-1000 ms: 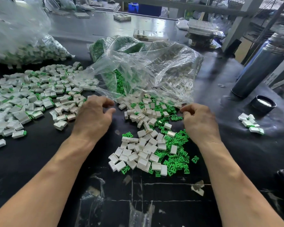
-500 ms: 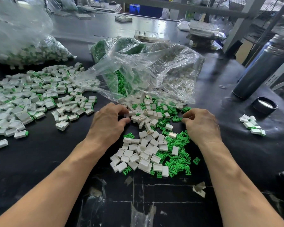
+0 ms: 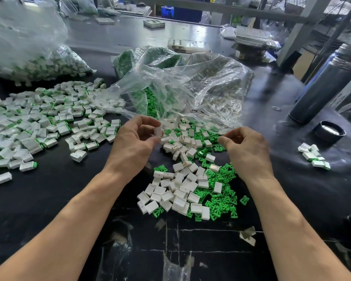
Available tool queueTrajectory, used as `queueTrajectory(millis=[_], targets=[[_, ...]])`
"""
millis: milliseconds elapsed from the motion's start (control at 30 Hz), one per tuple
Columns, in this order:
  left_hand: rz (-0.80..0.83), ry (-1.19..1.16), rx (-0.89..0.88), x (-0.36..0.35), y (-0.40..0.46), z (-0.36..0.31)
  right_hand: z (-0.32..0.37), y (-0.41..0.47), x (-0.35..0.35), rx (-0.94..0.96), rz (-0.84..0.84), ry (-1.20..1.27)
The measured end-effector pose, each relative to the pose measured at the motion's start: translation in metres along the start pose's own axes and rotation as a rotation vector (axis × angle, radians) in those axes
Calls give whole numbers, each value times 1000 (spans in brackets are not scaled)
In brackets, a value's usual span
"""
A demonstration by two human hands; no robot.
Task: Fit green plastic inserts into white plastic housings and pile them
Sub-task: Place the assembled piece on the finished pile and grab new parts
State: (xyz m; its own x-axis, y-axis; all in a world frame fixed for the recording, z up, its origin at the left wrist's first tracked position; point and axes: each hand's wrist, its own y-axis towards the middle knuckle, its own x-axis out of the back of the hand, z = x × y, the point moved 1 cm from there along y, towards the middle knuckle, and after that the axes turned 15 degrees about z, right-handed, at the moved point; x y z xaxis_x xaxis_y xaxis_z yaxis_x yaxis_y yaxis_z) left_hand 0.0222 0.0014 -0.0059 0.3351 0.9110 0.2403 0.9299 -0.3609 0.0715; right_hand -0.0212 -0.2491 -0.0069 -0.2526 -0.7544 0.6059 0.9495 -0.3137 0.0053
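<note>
Upper left of the frame: a large clear plastic bag (image 3: 24, 49) stuffed with white-and-green pieces, lying on the black work table (image 3: 49, 199). Below it, spread across the left side: a wide loose pile of assembled white housings with green ends showing (image 3: 39, 122), a few strays lying apart at the lower left edge of the spread.

Left of centre: left hand (image 3: 134, 142) raised just above the table, fingers curled, thumb and fingertips pinching one small white plastic housing (image 3: 158, 131), held clear of the heap beneath.

Centre, behind the hands: a crumpled clear plastic bag lying open (image 3: 190, 88), green parts visible inside on its left, white parts on its right. Spilling from its mouth toward the lower centre: a mixed heap of loose white rectangular housings (image 3: 176, 191) on the left part and small bright green plastic inserts (image 3: 221, 199) on the right part, touching and overlapping.

Right of centre: right hand (image 3: 245, 147) over the far right edge of that heap, fingers curled inward with thumb and forefinger tips pressed together; cannot tell whether anything sits between them, since nothing shows there.

Right side: a small cluster of assembled white-and-green pieces (image 3: 313, 157) well apart from the heap. Above it a round black cap (image 3: 328, 131), and just beyond that a tall dark grey metal cylinder (image 3: 322, 88), standing tilted in the frame.
</note>
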Motion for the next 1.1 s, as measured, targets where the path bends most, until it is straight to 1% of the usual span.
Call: queueTrajectory(millis=[67,133,200,300,500,800,967,1100], targets=[[30,-81,-19,-3,0,-3,9,-8,-9,49,119,256],[65,-103,-30,-8,-1,-4,16,-15,-17,85,225,463],[95,-133,-33,-12,-2,-5,22,-19,-23,140,288,588],[144,-183,-24,-19,-4,-7,28,-22,-28,200,347,680],[201,-233,-45,-28,-9,-11,30,-25,-31,227,397,750],[164,-316,-26,-29,-9,-10,30,-26,-34,251,431,809],[132,-412,-54,-28,-10,-13,27,-24,-35,265,409,759],[132,-440,-55,-28,-10,-14,26,-25,-35,291,407,728]])
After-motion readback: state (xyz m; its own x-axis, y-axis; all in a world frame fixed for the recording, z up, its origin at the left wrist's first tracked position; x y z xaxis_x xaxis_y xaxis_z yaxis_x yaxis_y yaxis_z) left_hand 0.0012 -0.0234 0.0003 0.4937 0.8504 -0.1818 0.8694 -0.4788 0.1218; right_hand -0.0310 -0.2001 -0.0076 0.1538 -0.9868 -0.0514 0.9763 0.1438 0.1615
